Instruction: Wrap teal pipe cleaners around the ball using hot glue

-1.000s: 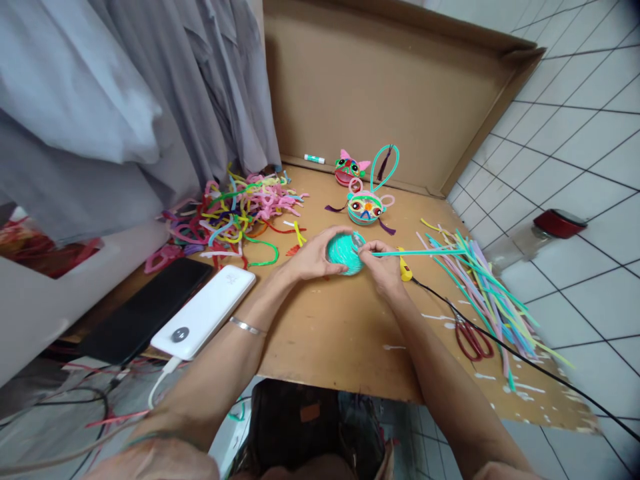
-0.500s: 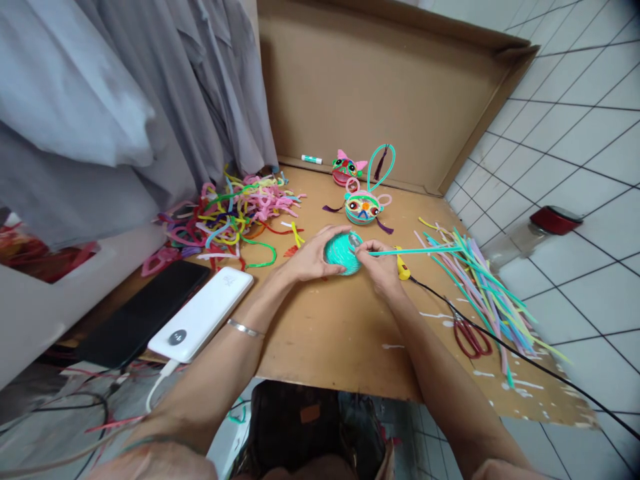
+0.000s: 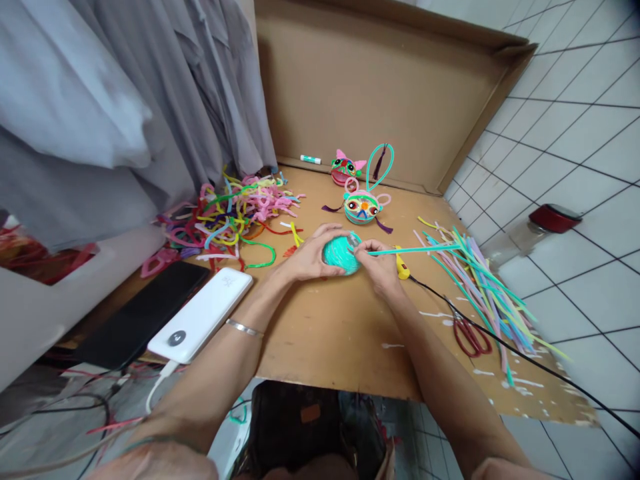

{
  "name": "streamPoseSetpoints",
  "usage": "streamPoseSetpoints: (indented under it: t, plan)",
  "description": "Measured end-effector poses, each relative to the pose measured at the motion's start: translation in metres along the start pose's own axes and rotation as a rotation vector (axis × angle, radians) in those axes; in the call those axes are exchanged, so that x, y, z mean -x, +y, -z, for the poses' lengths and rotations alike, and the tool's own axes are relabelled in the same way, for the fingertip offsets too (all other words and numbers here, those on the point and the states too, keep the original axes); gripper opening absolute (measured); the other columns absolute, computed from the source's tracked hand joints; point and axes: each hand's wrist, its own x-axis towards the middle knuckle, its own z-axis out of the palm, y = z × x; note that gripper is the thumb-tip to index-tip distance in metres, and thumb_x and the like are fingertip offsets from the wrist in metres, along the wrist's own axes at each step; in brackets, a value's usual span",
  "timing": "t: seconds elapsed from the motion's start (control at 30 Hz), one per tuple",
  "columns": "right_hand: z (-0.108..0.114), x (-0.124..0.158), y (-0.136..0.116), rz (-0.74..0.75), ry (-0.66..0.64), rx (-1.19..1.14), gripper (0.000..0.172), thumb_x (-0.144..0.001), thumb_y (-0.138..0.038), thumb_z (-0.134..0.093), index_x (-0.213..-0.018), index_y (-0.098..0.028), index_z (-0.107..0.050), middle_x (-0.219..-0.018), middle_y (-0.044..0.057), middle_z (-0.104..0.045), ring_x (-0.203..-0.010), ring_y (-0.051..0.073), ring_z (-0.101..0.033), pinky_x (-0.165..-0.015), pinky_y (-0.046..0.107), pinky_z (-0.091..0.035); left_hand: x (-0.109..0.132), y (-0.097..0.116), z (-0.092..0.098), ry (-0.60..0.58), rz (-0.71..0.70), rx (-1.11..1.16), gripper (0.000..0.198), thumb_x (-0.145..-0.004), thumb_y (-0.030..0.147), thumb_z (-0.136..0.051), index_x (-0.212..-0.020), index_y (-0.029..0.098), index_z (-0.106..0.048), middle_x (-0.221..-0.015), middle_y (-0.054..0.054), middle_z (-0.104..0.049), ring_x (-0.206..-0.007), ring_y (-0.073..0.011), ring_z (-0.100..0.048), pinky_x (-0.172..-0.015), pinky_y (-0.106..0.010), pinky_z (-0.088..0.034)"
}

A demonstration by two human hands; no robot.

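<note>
A turquoise ball [image 3: 338, 257] shows a round, streaky surface, with a greyish patch on the upper side facing the right hand [image 3: 379, 268]. A straight turquoise stem [image 3: 417, 250] reaches from that patch out to the right. The brown tabletop [image 3: 325, 340] is worn and spotted with white near its right edge. Behind it stands a cardboard panel [image 3: 390, 87], with a grey curtain [image 3: 215, 87] at left and a white tiled wall [image 3: 575, 140] at right. The ball sits between the two hands, over the middle of the tabletop; whether it touches the wood I cannot tell. The left hand [image 3: 313, 257] grasps it, fingers curved around its left side, while the right hand pinches the stem close against the patch
</note>
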Motion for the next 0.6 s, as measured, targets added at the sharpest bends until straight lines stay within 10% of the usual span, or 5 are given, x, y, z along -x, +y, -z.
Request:
streamPoseSetpoints:
  t: [0.6]
  plan:
    - [0.004, 0.007, -0.022, 0.021, -0.023, -0.123, 0.027, -0.061, -0.046, -0.075, -0.062, -0.022, -0.064, -0.058, -0.002, -0.062, -0.06, 0.013, -0.056, -0.066, 0.03, -0.05, 0.001, 0.006, -0.014, 0.107, 0.075, 0.085, 0.078, -0.059, 0.038, -0.084, -0.128, 0.021, -0.052, -0.139, -0.013, -0.052, -0.131, -0.0318, -0.051, -0.112, -0.049, -0.04]
